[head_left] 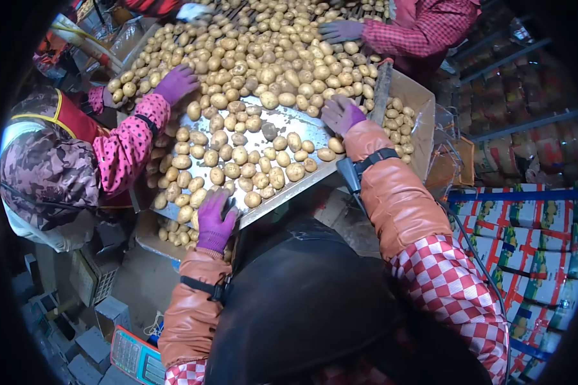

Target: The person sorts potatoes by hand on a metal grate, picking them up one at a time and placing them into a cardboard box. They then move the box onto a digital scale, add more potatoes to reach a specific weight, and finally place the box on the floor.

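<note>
Many potatoes [263,70] cover a metal sorting table [279,122], piled at its far part and looser near the front. My left hand [216,221], in a purple glove, rests at the near left edge against potatoes, its fingers spread. At the right edge of the metal surface, my right hand [342,115] lies beside potatoes with its gloved fingers apart. I see no potato gripped in either one. Between my hands, loose potatoes lie on the scratched metal.
A co-worker's purple-gloved hand [177,83] reaches in from the left. Another co-worker's gloved hand [341,31] is at the far right, and a pale glove [194,11] at the far side. Printed boxes [533,256] stand lower right; a scale [137,359] lower left.
</note>
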`<state>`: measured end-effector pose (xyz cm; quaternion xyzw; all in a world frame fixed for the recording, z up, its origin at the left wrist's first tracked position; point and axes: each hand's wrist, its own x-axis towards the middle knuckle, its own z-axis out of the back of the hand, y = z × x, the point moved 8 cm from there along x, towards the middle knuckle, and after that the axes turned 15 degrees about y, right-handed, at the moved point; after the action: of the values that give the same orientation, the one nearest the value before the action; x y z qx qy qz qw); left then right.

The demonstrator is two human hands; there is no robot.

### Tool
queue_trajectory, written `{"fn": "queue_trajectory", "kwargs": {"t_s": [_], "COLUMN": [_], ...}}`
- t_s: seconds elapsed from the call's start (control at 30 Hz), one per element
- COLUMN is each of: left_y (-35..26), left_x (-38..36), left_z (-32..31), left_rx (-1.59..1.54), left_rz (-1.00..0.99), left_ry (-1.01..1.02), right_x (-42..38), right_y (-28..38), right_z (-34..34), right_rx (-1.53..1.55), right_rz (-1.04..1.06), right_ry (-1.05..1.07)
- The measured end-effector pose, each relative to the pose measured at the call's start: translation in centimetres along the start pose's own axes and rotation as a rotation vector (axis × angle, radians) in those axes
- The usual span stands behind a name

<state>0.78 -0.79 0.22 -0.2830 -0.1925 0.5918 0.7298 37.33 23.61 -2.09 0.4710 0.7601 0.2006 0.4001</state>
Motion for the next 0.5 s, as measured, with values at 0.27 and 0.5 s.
{"fn": "queue_trajectory", "kwargs": {"t_s": [0.27, 0.5], "left_y": [-0.1, 0.5], "left_x": [0.0, 1.9], "left_z": [0.5, 1.0], "left_rx": [-0.061, -0.124], "left_rz": [-0.033, 0.037], "left_ry": [-0.028, -0.136], "right_x": [0.7, 5.5], "right_y": [-0.4, -1.2], "right_z": [-4.8, -3.4], "right_rx": [-0.213, 1.373], "right_rz": [-0.068, -0.068], "right_ry": [0.088, 0.042]}}
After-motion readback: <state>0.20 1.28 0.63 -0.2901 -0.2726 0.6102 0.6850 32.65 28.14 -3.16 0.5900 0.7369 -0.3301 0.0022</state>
